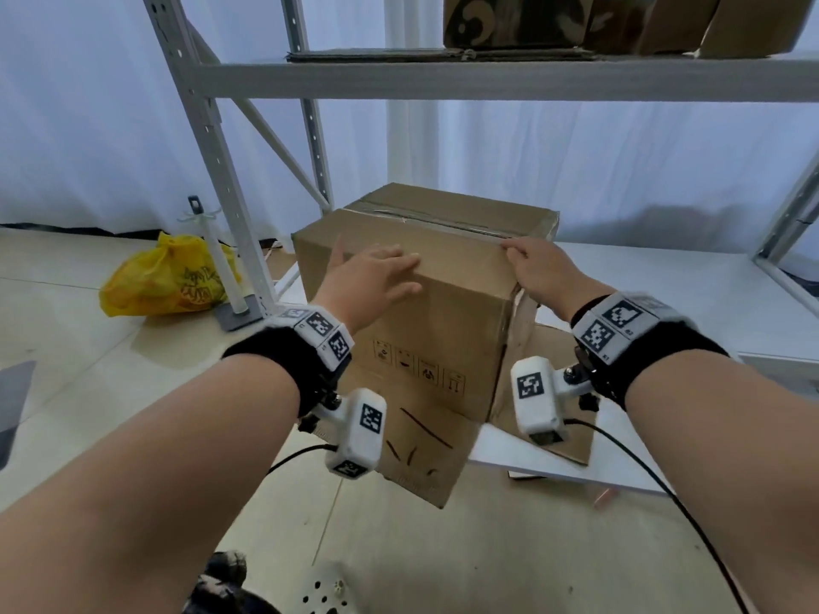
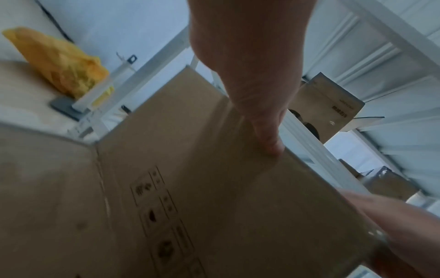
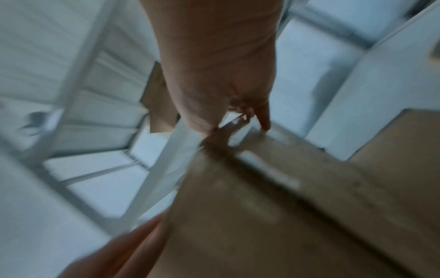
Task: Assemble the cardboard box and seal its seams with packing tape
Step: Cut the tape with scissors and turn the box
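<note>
Far left, yellow bag (image 1: 166,277) sitting on floor beside shelf post (image 1: 212,144). Left hand (image 1: 372,281) lying flat, fingers straight and released, pressing near top panel of cardboard box (image 1: 425,330). Box standing on low white shelf board (image 1: 664,281), centre of scene, 1 tape strip (image 1: 443,223) already running along top seam, left-far to right-near. Right hand (image 1: 540,270) sitting at right top edge, fingertips pressing where tape end meets that edge; curl of fingers too blurred in wrist view, cannot tell if pinching. Tape's long axis is pointing straight at right hand, so right hand is nearer for smoothing the end down over the side; left is only steadying.
</note>
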